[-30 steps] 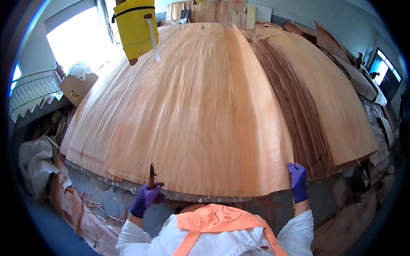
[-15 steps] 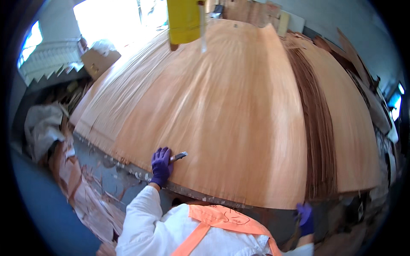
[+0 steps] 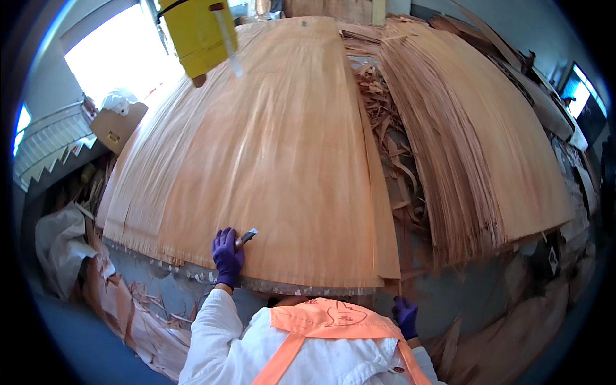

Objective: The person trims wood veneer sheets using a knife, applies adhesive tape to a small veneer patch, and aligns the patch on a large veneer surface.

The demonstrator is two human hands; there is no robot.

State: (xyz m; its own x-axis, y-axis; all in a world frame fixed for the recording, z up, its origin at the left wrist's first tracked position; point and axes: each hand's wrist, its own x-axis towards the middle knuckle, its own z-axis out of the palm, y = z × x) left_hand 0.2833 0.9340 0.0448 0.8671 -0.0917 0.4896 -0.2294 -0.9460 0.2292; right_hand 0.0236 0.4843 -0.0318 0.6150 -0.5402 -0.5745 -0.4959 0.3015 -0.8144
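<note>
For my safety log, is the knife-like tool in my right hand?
No, the left hand, in a purple glove, holds the knife-like tool.

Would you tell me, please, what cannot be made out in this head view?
In the head view:
Brown-handled, metal-tipped tool: grip end hidden by the left purple-gloved hand.
Right purple-gloved hand: too small and dark to tell its grip.
Yellow boxy object: top cut off by the upper edge.

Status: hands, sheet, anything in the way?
Left hand on wood sheet, cutter in its grip. Right hand below sheet's lower right corner, grip unclear. Loose scraps right of sheet, clear of both hands.
</note>
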